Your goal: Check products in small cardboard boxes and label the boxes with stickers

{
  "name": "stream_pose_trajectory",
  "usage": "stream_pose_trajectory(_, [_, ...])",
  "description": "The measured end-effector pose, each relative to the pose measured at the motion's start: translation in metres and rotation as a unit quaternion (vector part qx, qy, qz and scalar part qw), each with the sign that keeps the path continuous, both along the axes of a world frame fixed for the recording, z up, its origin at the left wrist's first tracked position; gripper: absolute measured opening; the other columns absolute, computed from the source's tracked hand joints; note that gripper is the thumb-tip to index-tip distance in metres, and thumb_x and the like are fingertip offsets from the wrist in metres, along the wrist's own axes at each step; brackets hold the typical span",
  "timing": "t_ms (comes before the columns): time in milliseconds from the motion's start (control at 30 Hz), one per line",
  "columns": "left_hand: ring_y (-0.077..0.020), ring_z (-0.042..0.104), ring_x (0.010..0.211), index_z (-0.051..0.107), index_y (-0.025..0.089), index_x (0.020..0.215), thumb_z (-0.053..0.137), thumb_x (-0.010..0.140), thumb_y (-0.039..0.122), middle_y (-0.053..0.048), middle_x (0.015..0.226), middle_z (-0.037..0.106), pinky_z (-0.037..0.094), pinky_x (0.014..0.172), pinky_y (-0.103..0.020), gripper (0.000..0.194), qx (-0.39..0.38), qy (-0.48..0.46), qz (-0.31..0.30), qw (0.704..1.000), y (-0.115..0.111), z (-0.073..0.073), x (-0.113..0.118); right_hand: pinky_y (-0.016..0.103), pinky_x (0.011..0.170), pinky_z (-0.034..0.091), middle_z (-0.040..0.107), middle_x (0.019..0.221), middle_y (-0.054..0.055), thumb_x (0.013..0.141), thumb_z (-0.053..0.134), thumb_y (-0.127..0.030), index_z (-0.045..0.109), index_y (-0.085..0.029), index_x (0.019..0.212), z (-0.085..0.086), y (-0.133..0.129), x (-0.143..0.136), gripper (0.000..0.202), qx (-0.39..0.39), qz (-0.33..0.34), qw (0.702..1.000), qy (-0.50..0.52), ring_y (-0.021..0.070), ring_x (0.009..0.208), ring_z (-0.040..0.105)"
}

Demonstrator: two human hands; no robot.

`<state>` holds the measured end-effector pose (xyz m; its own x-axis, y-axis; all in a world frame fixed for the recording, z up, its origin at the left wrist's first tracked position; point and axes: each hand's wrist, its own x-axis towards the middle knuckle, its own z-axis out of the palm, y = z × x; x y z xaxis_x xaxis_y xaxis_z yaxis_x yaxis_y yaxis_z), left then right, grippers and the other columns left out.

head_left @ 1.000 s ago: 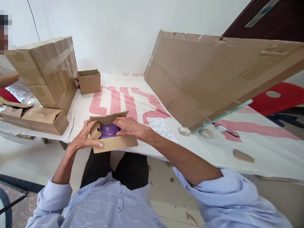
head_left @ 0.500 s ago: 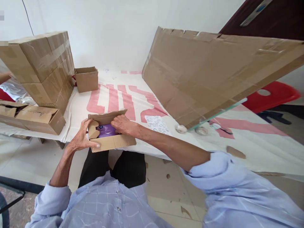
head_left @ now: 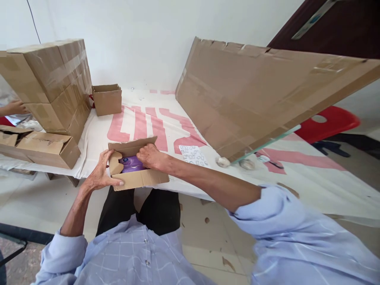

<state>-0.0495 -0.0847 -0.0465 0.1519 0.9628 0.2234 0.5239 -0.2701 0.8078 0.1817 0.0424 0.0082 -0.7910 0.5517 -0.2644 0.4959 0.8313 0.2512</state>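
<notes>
An open cardboard box (head_left: 139, 180) lies at the near edge of the cloth-covered table, its back flap raised. Inside it is a purple item (head_left: 130, 164) with a small round dark blue mark. My left hand (head_left: 101, 171) grips the box's left end, thumb along the front flap and fingers behind the side. My right hand (head_left: 152, 157) reaches into the right part of the box with curled fingers, touching the purple item; its fingertips are hidden, so what they hold cannot be made out.
Stacked cartons (head_left: 59, 79) and a long low box (head_left: 44, 148) stand left, near another person's hand (head_left: 16, 107). A small open box (head_left: 107, 101) stands behind. A large cardboard sheet (head_left: 252, 91) leans right, by a paper sheet (head_left: 192, 155) and a red chair (head_left: 332, 124).
The view has shifted slightly. My right hand has moved a little within the box, still on the purple item. At the far left, the other person's hand has come further into view beside the cartons.
</notes>
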Motion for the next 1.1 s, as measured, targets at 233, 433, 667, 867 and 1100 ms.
stream_pose_trajectory(233, [-0.0465,0.039,0.151,0.035,0.024,0.163,0.095,0.06,0.074,-0.019,0.157,0.036,0.048,0.119,-0.065,0.13,0.013,0.016,0.003,1.0,-0.004,-0.004,0.001,0.038,0.096,0.039,0.078,0.109,0.014,0.101,0.068,-0.029,0.08,-0.016,0.1,0.022,0.004,0.032,0.017,-0.013,0.095,0.994,0.049,0.028,0.112,0.062])
stream_pose_trajectory(433, [-0.0455,0.039,0.151,0.035,0.028,0.164,0.096,0.059,0.073,-0.017,0.156,0.037,0.049,0.118,-0.065,0.129,0.021,0.013,0.013,1.0,-0.002,-0.006,0.005,0.04,0.087,0.04,0.078,0.09,0.016,0.095,0.06,-0.008,0.082,-0.015,0.092,0.038,0.008,0.051,0.024,0.055,0.019,0.998,0.031,0.0296,0.098,0.066])
stream_pose_trajectory(667, [-0.0453,0.039,0.151,0.035,0.027,0.162,0.095,0.059,0.075,-0.017,0.155,0.036,0.046,0.121,-0.066,0.129,0.02,0.01,0.013,1.0,-0.003,-0.003,0.011,0.045,0.089,0.049,0.08,0.112,0.026,0.103,0.062,-0.028,0.083,-0.011,0.111,0.022,-0.011,0.022,0.028,-0.01,-0.093,0.995,-0.031,0.0369,0.103,0.076])
stream_pose_trajectory(867, [-0.0456,0.038,0.152,0.033,0.026,0.164,0.095,0.059,0.074,-0.018,0.157,0.035,0.043,0.124,-0.066,0.13,0.023,0.009,0.011,1.0,-0.001,-0.004,0.013,0.039,0.096,0.055,0.075,0.135,0.026,0.107,0.059,-0.053,0.078,-0.009,0.129,0.013,0.002,-0.001,0.052,-0.149,-0.164,0.975,-0.019,0.0372,0.125,0.073])
stream_pose_trajectory(1100, [-0.0478,0.034,0.157,0.029,0.028,0.168,0.097,0.056,0.075,-0.021,0.167,0.031,0.041,0.123,-0.069,0.139,0.025,-0.023,0.002,0.999,-0.001,-0.011,0.009,0.034,0.099,0.054,0.074,0.138,0.022,0.108,0.053,-0.058,0.075,-0.011,0.127,0.0,0.009,0.006,0.055,-0.154,-0.155,0.976,0.011,0.0326,0.128,0.071])
